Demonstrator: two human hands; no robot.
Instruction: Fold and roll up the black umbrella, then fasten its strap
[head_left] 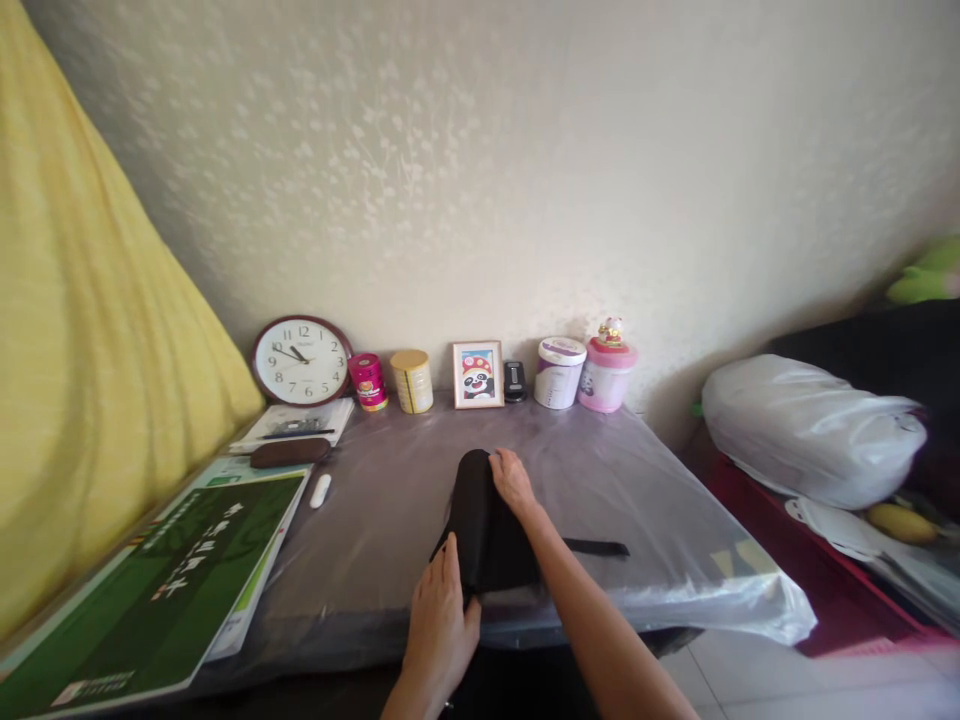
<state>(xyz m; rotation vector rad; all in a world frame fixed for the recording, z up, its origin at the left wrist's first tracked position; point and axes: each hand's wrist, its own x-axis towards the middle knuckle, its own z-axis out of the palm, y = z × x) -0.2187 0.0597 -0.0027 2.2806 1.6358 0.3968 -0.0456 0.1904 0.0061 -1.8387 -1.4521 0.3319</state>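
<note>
A partly rolled black fabric wrap (pixel 471 520) lies on the plastic-covered table (pixel 360 570), near its front edge. Its flat part spreads to the right of the roll, and a black strap (pixel 598 547) sticks out from it. My left hand (pixel 442 610) grips the near end of the roll, fingers along its left side and thumb at the front. At the far end, my right hand (pixel 514 480) has its fingers bent over the roll's right side. Part of the wrap is hidden under my right forearm.
Along the wall stand a clock (pixel 302 360), several tins and tubs, and a framed panda picture (pixel 478 375). Green-covered books (pixel 195 570), a brown case (pixel 289 453) and a small white object (pixel 321 491) lie left. A stuffed white bag (pixel 810 430) sits right.
</note>
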